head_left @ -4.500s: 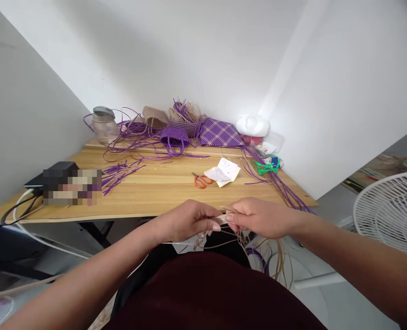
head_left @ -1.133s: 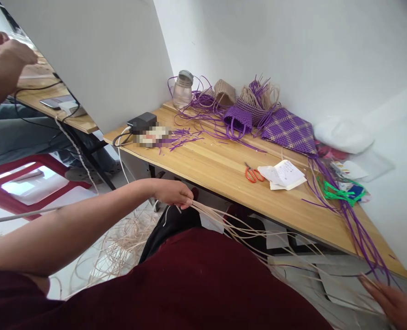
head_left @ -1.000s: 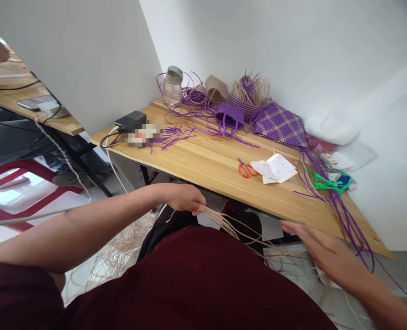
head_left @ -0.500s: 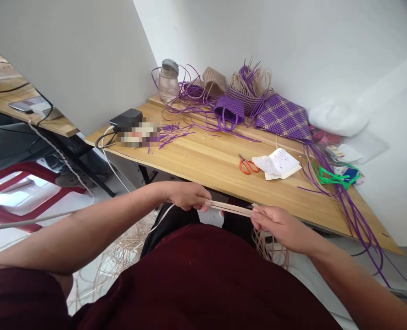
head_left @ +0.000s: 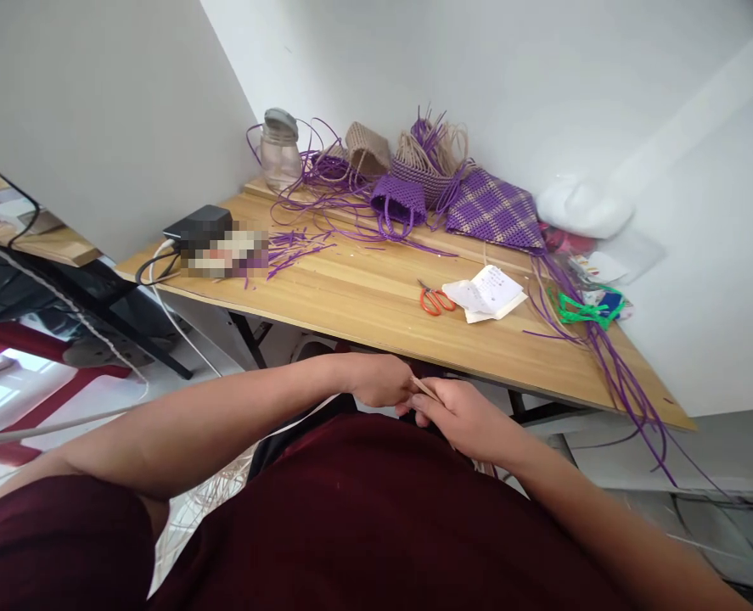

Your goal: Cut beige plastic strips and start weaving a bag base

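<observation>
Pale beige strip [head_left: 425,389], single visible length: located in front of you, below the near edge of the wooden tabletop [head_left: 351,293], pinched between thumb and fingers of your right hand [head_left: 471,416]; your left hand [head_left: 379,379], fingers curled into a fist, grips it at the other end, the two hands meeting. Containers at the back: clear glass jar [head_left: 280,159] with grey lid, contents not discernible; beige woven basket [head_left: 368,148], tipped with its mouth facing you; two-tone basket [head_left: 420,174], loose purple and beige strand ends rising from it; small purple basket [head_left: 398,199] with looped handles; purple-and-beige checked bag [head_left: 494,210], lying flat-sided; white plastic bag [head_left: 580,206], contents hidden. Writing: folded paper [head_left: 487,293], handwritten marks too small to read. Also: orange-handled scissors [head_left: 436,301] just beside the paper; green netting [head_left: 583,310]; purple strands [head_left: 631,386] trailing over the right edge; purple offcuts [head_left: 296,248] near a black box [head_left: 198,225]; red stool [head_left: 89,382] to your left.
</observation>
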### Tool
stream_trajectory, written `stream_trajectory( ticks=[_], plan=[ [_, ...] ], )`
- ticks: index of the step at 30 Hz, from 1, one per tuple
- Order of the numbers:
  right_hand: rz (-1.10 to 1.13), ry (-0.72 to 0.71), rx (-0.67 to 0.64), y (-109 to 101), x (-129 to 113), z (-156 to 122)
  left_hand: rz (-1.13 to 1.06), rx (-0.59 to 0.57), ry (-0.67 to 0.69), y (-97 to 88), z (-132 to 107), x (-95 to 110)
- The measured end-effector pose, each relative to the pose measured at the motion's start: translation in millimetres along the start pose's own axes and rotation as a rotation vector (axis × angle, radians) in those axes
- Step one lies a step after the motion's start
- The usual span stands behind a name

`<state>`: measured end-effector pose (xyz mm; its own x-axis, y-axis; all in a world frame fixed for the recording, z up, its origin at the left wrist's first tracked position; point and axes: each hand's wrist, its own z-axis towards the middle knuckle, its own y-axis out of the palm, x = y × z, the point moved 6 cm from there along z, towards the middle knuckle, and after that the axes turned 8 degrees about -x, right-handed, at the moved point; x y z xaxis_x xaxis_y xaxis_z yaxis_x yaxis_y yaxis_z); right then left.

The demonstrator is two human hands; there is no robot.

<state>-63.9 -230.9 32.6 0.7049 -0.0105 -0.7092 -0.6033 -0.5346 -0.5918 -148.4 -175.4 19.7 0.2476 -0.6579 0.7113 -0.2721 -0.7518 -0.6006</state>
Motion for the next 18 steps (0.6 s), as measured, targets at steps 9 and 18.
stream_trajectory(
  ticks=[9, 18],
  plan=[
    [0.160, 0.060, -0.054, -9.6, 32.2, 6.5, -0.514, -0.012, -0.123, -0.4, -35.6, -48.3],
    [0.359, 0.088, -0.073, -13.7, 40.9, 22.5, -0.630, 0.153, -0.135, -8.9, -72.6, -77.4]
  ],
)
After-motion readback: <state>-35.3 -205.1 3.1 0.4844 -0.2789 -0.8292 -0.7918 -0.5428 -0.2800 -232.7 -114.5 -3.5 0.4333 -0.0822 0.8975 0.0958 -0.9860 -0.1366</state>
